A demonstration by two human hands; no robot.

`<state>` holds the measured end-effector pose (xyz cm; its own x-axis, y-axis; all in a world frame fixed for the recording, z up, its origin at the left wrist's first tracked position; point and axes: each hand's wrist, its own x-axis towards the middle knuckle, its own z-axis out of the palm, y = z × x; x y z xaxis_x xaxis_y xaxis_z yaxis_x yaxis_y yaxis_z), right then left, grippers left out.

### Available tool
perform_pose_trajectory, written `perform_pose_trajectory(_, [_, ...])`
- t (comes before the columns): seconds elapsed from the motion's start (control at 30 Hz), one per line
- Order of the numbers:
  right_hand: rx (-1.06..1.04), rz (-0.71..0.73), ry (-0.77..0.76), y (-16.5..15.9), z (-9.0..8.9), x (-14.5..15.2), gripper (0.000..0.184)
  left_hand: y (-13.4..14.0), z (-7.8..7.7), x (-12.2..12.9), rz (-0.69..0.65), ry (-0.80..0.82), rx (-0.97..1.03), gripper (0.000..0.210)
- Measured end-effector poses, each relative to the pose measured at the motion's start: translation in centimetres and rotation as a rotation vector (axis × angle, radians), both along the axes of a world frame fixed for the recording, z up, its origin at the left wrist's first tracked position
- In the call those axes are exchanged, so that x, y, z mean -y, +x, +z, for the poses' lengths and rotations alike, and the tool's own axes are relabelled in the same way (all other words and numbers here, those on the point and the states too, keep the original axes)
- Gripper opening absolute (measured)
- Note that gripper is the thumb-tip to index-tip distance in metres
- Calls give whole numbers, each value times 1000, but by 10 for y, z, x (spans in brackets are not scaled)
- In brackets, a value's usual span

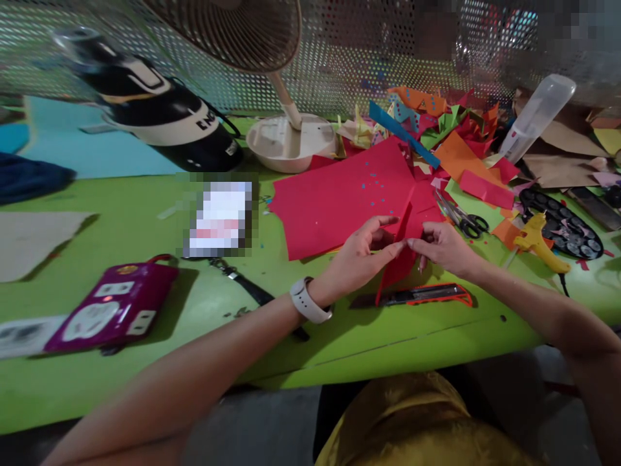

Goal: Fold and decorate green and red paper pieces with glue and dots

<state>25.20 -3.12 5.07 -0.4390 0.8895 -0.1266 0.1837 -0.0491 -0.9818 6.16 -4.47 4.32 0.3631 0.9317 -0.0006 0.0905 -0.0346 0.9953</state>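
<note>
Between my two hands stands a piece of folded red paper (405, 223), tilted on edge above the table. My left hand (366, 251) pinches it from the left, thumb and fingers closed on it. From the other side my right hand (446, 248) grips the same paper, its thumb tip meeting my left thumb. A larger red sheet (323, 207) sprinkled with small blue dots lies flat behind them. Just below the hands rests an orange-edged utility knife (431, 294). Black-handled scissors (470, 223) lie beyond my right hand.
A yellow glue gun (538, 243) and a dark round palette (565, 226) sit at right. Paper scraps (451, 123) pile up behind. At left are a black bottle (174, 116), a fan base (291, 142), a phone (220, 217) and a purple pouch (116, 298).
</note>
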Motion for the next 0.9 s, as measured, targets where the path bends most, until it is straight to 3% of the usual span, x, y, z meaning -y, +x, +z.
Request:
perform_pose_trajectory(0.13, [31,5,19,2,2,0,21,1,-3,-2,8,-19,63,44])
perform_pose_trajectory(0.2, [36,-70,102,3,4,1,16,1,-5,-4,29,-33,79,38])
perform_pose_trajectory(0.33, [137,-193,451,8,7,4,30,-1,-9,-8,100,-39,91,34])
perform_pose_trajectory(0.4, [243,-161,625,10,6,4,35,-2,-10,-9,115,-40,94,33])
perform_pose_trajectory(0.53, [398,-17,836,14,0,0,27,-3,-11,-8,102,-26,68,34])
perform_pose_trajectory(0.67, [397,53,893,16,-7,-4,27,-2,-10,-7,84,-7,63,39])
perform_pose_trajectory(0.9, [343,14,827,20,-9,-10,23,-1,-10,-6,25,-75,192,45])
